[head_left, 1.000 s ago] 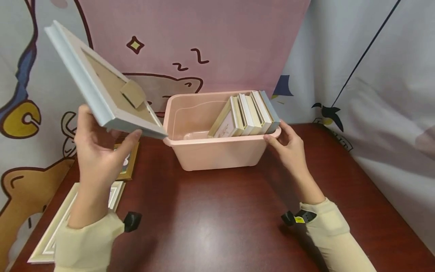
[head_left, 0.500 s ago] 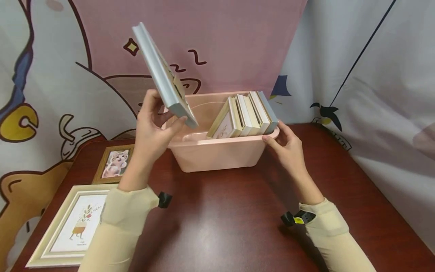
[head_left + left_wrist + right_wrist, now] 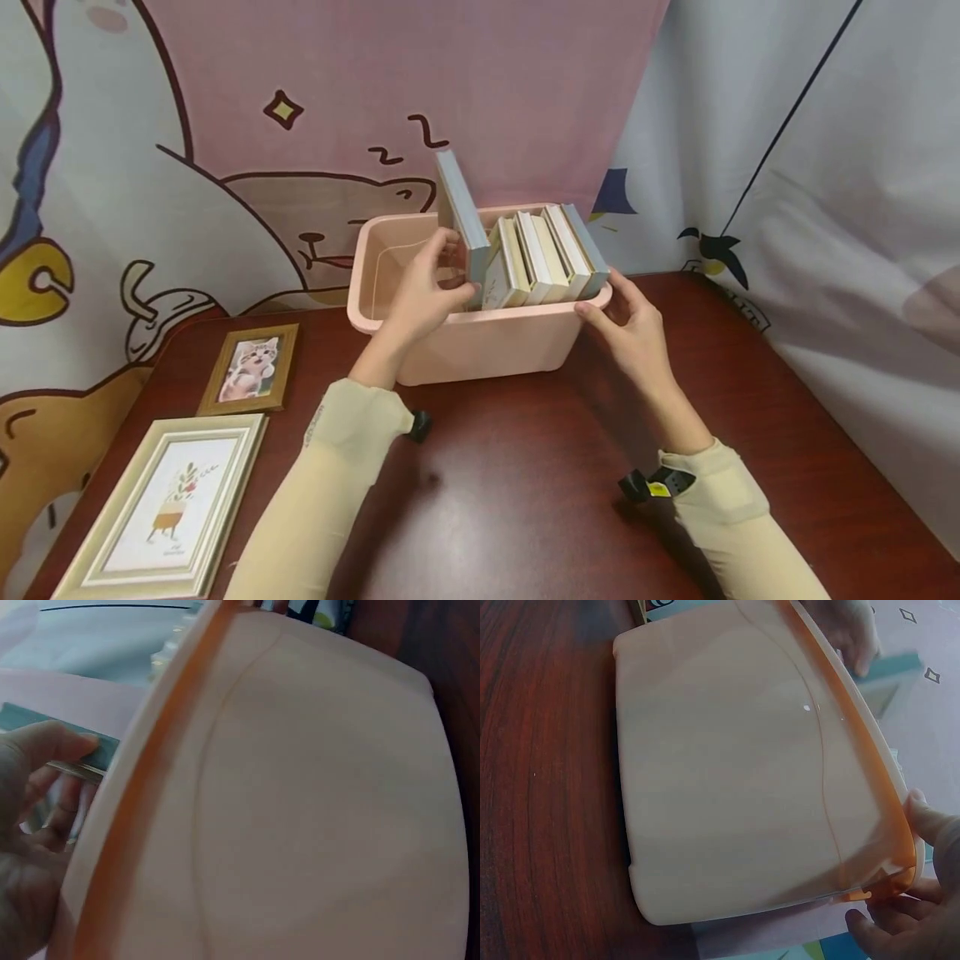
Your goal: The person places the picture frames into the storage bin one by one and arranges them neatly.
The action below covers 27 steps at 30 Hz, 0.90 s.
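My left hand (image 3: pixel 423 292) grips a light blue picture frame (image 3: pixel 462 208) by its lower near edge, thumb on the near side. The frame stands upright and slightly tilted, its lower part inside a pink plastic bin (image 3: pixel 480 346). To its right, several picture frames (image 3: pixel 543 258) in cream, white and blue lean in a row in the bin's right half. My right hand (image 3: pixel 633 333) holds the bin's right front corner, thumb on the rim and fingers around the end. In the left wrist view, the bin wall hides most of the blue frame.
On the table's left side lie a brown wooden frame (image 3: pixel 250 367) with a kitten picture and a larger cream frame (image 3: pixel 168 508) with a plant drawing. Behind the bin hangs a printed cloth (image 3: pixel 360 83). The dark red tabletop (image 3: pixel 510 500) extends in front.
My left hand has carried the blue frame rightward and down from above the left side into the bin, turning it upright. The right hand has stayed at the bin's corner.
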Tool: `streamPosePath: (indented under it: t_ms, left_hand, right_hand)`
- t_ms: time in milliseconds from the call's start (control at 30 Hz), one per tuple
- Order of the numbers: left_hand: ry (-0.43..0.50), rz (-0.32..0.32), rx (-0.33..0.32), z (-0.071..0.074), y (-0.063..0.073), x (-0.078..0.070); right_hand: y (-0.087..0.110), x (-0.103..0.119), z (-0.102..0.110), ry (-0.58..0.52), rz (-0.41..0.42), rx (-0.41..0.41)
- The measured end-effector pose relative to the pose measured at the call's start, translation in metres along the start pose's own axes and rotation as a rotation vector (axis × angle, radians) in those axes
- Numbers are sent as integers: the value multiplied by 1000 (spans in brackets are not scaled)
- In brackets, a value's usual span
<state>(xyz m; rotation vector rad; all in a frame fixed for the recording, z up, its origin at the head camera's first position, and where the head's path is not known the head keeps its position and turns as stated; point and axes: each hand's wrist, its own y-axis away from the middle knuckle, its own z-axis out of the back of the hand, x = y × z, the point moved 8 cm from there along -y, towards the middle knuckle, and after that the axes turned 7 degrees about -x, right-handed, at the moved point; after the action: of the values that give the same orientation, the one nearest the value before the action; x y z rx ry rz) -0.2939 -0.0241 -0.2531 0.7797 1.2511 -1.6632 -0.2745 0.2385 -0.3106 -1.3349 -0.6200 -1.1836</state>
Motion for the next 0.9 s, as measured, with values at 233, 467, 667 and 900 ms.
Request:
streamPosePath:
  t_ms: [233,467,667,900]
  left_hand:
    - [-150,61,203,-30,-12,5]
    - [-206,162,315,-40,-10,15]
    - [-96,266,273,-36,-10,14]
    - [-196,348,197,-34,-12,17]
  right_hand:
    - [0,0,0,8,-5,-2]
    - [0,-1,0,9,-5,-9]
    - [-1,-1,0,6,2,-8]
    - [0,-1,1,73,-14,-1]
